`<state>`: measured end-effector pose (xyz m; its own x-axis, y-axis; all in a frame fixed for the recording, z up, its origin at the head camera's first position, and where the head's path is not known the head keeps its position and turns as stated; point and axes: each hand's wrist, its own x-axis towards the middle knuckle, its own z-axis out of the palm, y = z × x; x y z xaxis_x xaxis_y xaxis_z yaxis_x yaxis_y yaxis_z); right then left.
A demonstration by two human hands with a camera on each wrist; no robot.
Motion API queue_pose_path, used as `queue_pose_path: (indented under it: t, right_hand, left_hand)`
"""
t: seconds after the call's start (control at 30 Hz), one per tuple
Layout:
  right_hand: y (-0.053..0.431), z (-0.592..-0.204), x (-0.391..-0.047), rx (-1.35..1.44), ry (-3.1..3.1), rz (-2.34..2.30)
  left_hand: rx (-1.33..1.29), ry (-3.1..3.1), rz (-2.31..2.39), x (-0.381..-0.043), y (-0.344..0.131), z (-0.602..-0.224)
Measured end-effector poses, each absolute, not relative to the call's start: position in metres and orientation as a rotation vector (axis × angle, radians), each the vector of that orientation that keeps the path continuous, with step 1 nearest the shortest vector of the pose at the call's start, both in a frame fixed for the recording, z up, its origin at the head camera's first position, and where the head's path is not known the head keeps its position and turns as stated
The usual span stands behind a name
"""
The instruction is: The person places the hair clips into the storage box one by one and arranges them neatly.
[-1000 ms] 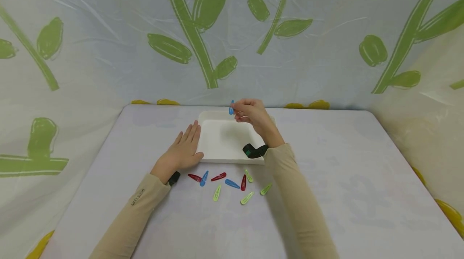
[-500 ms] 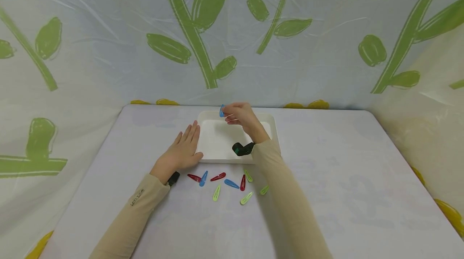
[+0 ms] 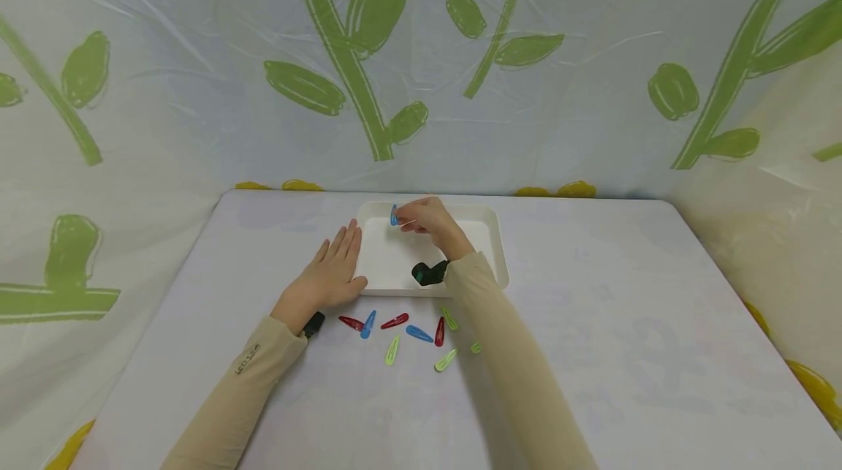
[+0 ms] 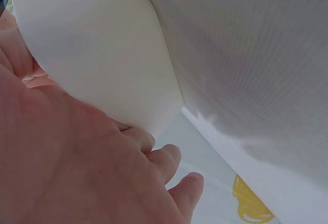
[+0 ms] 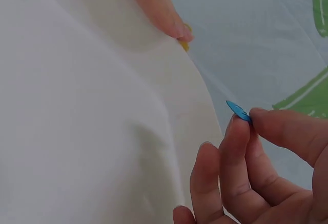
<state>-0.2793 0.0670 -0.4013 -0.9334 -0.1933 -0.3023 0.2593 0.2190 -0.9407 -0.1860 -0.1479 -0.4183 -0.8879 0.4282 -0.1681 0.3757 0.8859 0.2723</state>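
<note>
Between thumb and fingertips my right hand [image 3: 430,224] pinches a blue snap hair clip [image 5: 238,110], held over the far left part of a white tray [image 3: 503,265]. In the right wrist view the clip shows nearly edge-on, above the tray's rim. My left hand [image 3: 329,273] lies with straight fingers along the tray's left side, thumb at the near left corner. The left wrist view shows that palm against the tray's outer wall [image 4: 102,55]. On the table in front of the tray lie several hair clips: red [image 3: 395,321], blue [image 3: 419,333] and light green [image 3: 392,350].
The white table [image 3: 625,324] extends to both sides and toward me. Behind it hangs a sheet [image 3: 217,90] printed with green stems and yellow flowers. My right sleeve [image 3: 513,353] passes over the table and partly covers one green clip [image 3: 475,348].
My right hand has moved left and lower over the tray with the blue hair clip in its fingers. The left hand has stayed at the tray's side.
</note>
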Motion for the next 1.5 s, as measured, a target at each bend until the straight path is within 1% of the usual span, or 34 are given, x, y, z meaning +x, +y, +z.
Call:
queue_pose_path:
  t: [0.43, 0.8, 1.0, 1.5]
  right_hand:
    - [0.060, -0.411, -0.285, 0.146, 2.098, -1.734]
    - [0.050, -0.423, -0.283, 0.123, 2.260, -1.663]
    - [0.042, -0.428, -0.285, 0.161, 2.407, -1.558]
    - [0.039, -0.420, -0.278, 0.104, 2.404, -1.529]
  left_hand:
    - [0.621, 2.825, 0.350, -0.186, -0.148, -0.417]
    - [0.630, 2.835, 0.333, -0.187, -0.148, -0.421]
    - [0.637, 2.835, 0.334, -0.187, -0.148, -0.421]
    - [0.650, 2.822, 0.413, -0.187, -0.150, -0.422]
